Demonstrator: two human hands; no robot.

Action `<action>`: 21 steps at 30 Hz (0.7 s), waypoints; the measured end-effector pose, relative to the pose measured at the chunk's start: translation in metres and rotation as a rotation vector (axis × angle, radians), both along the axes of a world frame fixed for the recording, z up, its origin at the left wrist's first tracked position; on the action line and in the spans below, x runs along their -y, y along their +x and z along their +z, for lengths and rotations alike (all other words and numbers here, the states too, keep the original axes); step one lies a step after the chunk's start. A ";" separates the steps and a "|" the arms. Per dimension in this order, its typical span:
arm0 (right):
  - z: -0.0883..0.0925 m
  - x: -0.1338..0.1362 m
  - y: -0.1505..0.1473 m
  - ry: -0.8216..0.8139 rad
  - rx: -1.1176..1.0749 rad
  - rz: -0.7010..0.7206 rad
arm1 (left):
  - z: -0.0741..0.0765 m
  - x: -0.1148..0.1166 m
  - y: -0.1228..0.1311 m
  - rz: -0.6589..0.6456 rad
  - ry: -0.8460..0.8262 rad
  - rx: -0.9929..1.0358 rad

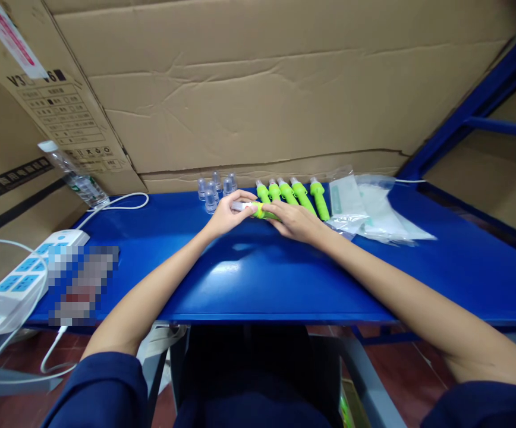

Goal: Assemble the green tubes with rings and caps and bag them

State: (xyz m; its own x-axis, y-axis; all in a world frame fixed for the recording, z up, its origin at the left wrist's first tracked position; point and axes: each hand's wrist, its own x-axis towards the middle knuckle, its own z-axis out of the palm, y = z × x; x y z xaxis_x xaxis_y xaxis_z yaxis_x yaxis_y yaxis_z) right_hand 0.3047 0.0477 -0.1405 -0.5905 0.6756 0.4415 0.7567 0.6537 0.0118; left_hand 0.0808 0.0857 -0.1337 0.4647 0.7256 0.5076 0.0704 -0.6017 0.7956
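Both my hands meet over one green pen-shaped tool [258,209] lying flat on the blue table [249,273]. My left hand [229,213] pinches its clear tip end. My right hand [293,221] grips its green body. Just behind them, several more green tools [300,195] lie side by side in a row. A cluster of small clear caps [216,189] stands at the back, left of the row.
Clear plastic bags [369,208] lie right of the green tools. A white power strip [21,279] and cable sit at the left edge, with a plastic water bottle [75,175] behind. Cardboard sheets [258,89] wall off the back. A blue frame [472,113] rises at right.
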 end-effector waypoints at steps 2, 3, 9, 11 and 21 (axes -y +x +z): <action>0.000 0.000 0.000 -0.017 -0.014 0.003 | -0.001 0.000 0.000 0.007 0.003 -0.010; -0.001 0.000 0.000 -0.028 -0.032 -0.002 | -0.001 0.000 0.000 0.010 0.004 -0.013; -0.004 0.001 -0.001 -0.092 -0.122 -0.032 | -0.001 0.001 0.000 0.014 0.018 -0.021; -0.004 0.001 -0.001 -0.114 -0.128 -0.035 | 0.000 0.002 -0.001 0.015 0.031 -0.037; -0.004 0.004 -0.003 -0.088 -0.095 -0.008 | -0.005 0.000 -0.001 -0.034 0.012 -0.003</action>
State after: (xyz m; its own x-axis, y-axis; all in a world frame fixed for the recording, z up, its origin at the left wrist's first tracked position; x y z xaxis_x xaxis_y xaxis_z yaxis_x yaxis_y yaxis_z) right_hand 0.3012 0.0437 -0.1448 -0.5428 0.7190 0.4340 0.7571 0.6426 -0.1177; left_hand 0.0803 0.0853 -0.1386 0.4900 0.7033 0.5150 0.0522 -0.6134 0.7881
